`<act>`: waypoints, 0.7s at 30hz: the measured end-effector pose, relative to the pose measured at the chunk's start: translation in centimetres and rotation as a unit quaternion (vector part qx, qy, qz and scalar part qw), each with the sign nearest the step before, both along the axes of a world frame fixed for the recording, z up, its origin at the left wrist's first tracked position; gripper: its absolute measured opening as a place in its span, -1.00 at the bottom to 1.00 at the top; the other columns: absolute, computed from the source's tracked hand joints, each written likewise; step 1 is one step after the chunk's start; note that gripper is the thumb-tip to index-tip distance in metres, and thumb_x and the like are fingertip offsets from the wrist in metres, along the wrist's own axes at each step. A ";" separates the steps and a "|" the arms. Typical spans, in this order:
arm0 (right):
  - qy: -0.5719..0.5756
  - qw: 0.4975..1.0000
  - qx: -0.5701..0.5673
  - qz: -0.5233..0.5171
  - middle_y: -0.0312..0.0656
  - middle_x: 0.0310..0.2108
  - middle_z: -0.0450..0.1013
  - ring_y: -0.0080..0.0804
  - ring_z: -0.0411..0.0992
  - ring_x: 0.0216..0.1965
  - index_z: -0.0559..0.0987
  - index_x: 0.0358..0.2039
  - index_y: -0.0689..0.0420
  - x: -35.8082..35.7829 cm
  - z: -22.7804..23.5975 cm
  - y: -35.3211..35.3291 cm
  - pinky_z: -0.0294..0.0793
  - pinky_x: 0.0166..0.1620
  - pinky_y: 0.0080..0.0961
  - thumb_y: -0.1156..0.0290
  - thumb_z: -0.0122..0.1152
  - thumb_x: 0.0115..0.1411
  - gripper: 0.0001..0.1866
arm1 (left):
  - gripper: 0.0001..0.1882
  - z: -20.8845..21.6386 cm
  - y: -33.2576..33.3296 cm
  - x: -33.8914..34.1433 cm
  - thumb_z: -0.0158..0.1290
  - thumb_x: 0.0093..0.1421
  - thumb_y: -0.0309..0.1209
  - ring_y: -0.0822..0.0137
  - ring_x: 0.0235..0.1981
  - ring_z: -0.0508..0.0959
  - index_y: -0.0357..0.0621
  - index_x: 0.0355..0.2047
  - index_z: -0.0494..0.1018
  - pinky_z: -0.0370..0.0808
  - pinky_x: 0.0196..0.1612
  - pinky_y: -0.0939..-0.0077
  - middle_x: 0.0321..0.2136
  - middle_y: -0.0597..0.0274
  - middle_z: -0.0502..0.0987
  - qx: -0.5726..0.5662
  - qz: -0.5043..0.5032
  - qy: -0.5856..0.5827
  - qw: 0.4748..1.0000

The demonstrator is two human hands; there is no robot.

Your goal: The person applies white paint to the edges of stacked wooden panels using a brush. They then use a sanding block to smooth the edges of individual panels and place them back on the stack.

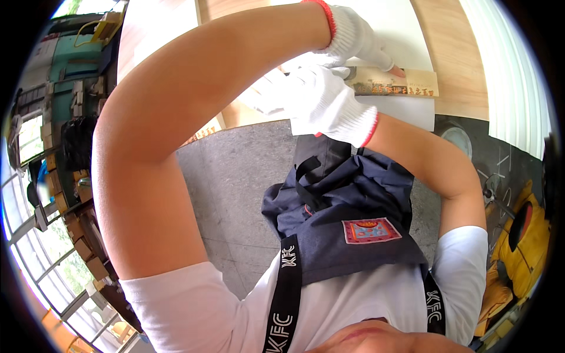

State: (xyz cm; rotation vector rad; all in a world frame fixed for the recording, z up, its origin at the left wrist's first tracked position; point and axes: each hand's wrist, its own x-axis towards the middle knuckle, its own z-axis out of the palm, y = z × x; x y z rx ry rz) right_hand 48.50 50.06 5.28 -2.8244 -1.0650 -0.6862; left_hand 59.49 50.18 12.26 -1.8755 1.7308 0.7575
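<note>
My left hand (362, 44) wears a white knit glove with a red cuff and reaches across to the right. Its bare fingertip touches a printed paper strip (421, 82) with a tan picture and orange lettering. Crossing under it toward the left, my right hand (323, 103) wears a matching glove. Its fingers look stretched out and flat over white paper; bright glare blurs their tips. A white sheet (412, 109) extends below the strip, past the table's near edge. A larger white sheet (406, 35) lies beyond.
The light wooden table (462, 76) has its near edge just before me. Another printed piece (203, 133) shows below my left forearm. White corrugated panel (512, 70) stands at the right, above a yellow object (521, 247). Cluttered shelves (76, 176) line the left.
</note>
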 end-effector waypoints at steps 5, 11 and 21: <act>-0.012 1.000 0.016 -0.013 -0.08 -0.06 0.52 -0.13 0.48 -0.08 0.55 0.10 -0.39 -0.2 0.3 -0.5 0.52 -0.05 -0.18 -0.02 0.22 0.08 -0.48 | -0.03 -0.4 -0.1 0.1 0.23 0.01 -0.57 0.08 0.11 0.51 0.64 0.34 0.15 0.53 0.05 0.28 0.29 0.44 0.32 0.007 -0.025 -0.035 0.999; 0.004 0.983 0.180 0.022 -0.20 -0.37 0.56 -0.32 0.54 -0.39 0.65 -0.25 0.04 -0.7 -0.7 -2.8 0.55 -0.40 -0.34 0.13 0.37 -0.02 -0.64 | -0.14 -0.3 -1.1 -0.1 0.09 0.19 -0.48 0.23 -0.12 0.61 0.70 0.36 0.05 0.65 -0.18 0.37 0.17 0.40 0.38 0.045 0.066 0.015 0.997; 0.341 0.935 0.087 -0.037 -0.30 0.22 0.37 -0.36 0.52 -0.03 0.24 0.33 -0.38 -0.4 2.0 -2.9 0.63 -0.05 -0.51 0.14 -0.11 0.42 -0.53 | -0.24 1.0 -0.8 -1.0 0.08 0.07 -0.56 0.22 -0.31 0.67 0.34 0.26 0.18 0.68 -0.43 0.46 0.01 0.29 0.37 0.073 -0.083 -0.101 0.989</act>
